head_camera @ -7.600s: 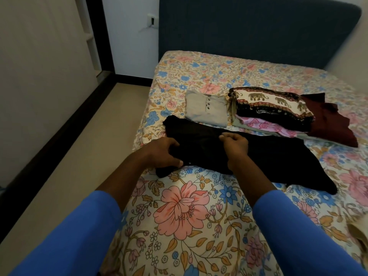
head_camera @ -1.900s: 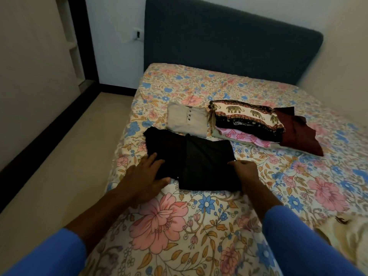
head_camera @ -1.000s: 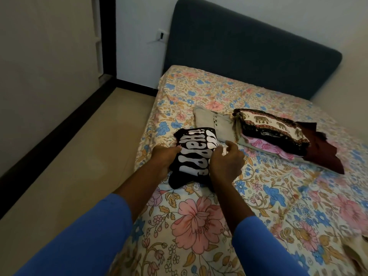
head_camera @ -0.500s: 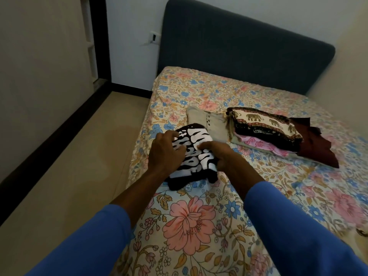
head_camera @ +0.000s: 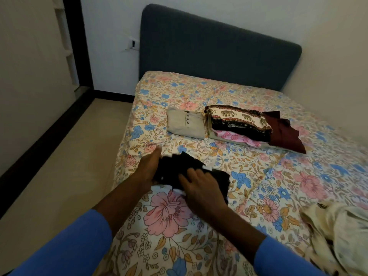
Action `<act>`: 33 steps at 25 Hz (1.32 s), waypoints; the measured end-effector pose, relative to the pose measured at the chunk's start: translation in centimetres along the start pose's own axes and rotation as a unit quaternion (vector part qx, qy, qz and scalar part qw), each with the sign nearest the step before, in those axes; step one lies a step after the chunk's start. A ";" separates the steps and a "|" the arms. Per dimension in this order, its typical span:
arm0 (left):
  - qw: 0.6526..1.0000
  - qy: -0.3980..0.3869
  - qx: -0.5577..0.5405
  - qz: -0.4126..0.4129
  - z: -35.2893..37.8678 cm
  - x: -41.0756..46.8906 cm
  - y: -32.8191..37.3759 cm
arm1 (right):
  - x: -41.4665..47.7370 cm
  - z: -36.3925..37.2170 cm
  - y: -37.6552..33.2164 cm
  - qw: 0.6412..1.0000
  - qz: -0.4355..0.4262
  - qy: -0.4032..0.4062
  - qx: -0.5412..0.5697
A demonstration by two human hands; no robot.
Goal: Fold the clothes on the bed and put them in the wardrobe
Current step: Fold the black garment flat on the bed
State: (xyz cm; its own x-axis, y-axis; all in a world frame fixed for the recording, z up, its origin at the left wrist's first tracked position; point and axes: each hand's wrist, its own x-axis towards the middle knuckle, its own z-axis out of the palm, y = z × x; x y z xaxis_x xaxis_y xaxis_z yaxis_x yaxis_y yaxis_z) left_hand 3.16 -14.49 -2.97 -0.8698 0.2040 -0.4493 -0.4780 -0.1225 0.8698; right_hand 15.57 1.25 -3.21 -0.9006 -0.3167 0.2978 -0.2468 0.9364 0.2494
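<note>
One bed with a flowered sheet and a dark blue headboard stands in the corner of the room, next to a beige floor. The folded black garment lies near the bed's left edge, between both hands. The left hand is against its left side, with fingers straight and together. The right hand rests on top, fingers loosely apart on the cloth. A stack of folded clothes lies further back.

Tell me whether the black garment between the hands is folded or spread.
Folded. The black garment is a small compact bundle, with the left hand and right hand touching it.
</note>
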 end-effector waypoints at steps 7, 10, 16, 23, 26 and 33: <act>0.934 0.011 0.283 0.219 0.3 -1.3 1.1 | -1.7 -2.0 0.3 0.919 0.222 -0.044 0.321; 0.939 -0.148 0.234 0.206 -0.3 -1.4 2.2 | 1.0 -1.7 3.0 0.893 0.317 -0.054 0.313; 0.822 -0.100 0.455 0.329 0.5 1.1 1.5 | 0.9 1.3 6.3 0.881 0.413 -0.112 0.201; 0.904 0.104 0.358 0.209 3.3 4.3 0.8 | -2.7 1.8 8.8 0.832 0.497 0.099 0.228; 0.920 0.076 0.315 0.220 3.5 4.8 0.7 | -3.3 1.5 8.8 0.859 0.424 0.003 0.287; 0.885 0.064 0.397 0.235 3.8 4.6 0.1 | -4.2 -0.2 10.6 0.864 0.464 0.021 0.197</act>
State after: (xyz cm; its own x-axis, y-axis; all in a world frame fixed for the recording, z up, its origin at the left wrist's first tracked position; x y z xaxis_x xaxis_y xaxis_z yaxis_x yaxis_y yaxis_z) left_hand -0.38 -9.90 -4.18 -0.9806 0.1943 0.0248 0.1328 0.5667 0.8131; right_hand 16.81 12.47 -1.62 -0.7644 0.6000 0.2360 0.4644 0.7663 -0.4440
